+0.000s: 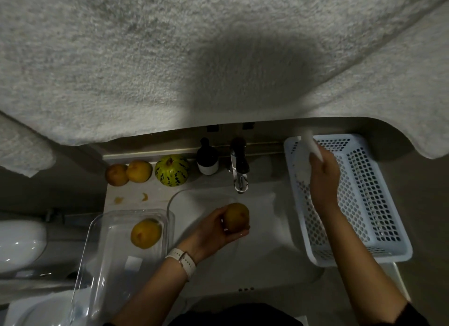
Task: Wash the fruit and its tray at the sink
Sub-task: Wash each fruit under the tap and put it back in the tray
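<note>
Left hand: fingers curled around a yellow-brown round fruit, held over the white sink basin, below the faucet. A white watch sits on that wrist.

Right hand: raised over the white perforated basket at the sink's right; its grip is closed on a blurred white object, kind not discernible.

Clear plastic tray: on the surface left of the sink, holding one yellow fruit.

Back of surface: two more yellow fruits touching each other, a green striped melon just beside them, and a dark bottle near the faucet.

Overhead: a pale towel fills the upper view.
</note>
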### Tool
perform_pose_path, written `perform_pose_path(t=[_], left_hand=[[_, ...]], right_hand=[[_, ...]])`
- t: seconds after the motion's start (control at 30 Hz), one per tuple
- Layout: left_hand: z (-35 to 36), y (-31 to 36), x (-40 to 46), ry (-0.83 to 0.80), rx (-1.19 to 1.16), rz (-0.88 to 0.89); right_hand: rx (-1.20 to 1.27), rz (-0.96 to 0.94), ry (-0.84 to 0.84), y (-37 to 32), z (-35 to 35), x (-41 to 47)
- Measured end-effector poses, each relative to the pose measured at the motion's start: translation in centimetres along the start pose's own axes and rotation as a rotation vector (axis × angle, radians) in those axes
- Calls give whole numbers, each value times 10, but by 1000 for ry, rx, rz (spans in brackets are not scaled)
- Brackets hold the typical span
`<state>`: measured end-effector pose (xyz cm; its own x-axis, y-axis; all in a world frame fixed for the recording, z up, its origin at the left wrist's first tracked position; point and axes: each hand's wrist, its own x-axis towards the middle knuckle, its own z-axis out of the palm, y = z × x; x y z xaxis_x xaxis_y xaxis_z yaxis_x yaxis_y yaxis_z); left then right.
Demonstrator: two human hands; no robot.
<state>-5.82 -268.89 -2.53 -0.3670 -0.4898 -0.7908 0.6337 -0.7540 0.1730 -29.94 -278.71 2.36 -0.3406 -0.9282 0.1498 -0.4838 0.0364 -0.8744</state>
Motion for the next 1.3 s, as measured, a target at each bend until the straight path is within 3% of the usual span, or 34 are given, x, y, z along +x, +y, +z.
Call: perform_pose_path(t=[0.2,0.37,0.5,0.57,0.67,0.73,0.83,1.07,1.23,1.3], left_hand=[[3,-1,-11,-68,83,5],[6,-6,-15,-162,246,37],[2,-6,-21,-216,134,94],[-3,-3,-25,-247,149,141],[-2,-1,-32,-210,246,153],[-2,-2,-32,-157,275,148],[2,-3,-35,-148,306,160],[0,-4,-36,-73,470,227],[0,-1,-36,-41,572,271],[3,-1,-35,-26,550,237]], right_hand=[[186,28,-100,-42,-18,-70],[113,17,-407,-54,13,-142],[-187,-312,-557,-49,27,-173],[-212,-339,-601,-47,26,-171],[-11,-133,-604,-45,28,-165],[120,48,-464,-44,36,-160],[92,208,-353,-46,52,-157],[155,613,-477,-59,70,-143],[228,740,-491,-60,76,-136],[111,660,-415,-60,82,-141]])
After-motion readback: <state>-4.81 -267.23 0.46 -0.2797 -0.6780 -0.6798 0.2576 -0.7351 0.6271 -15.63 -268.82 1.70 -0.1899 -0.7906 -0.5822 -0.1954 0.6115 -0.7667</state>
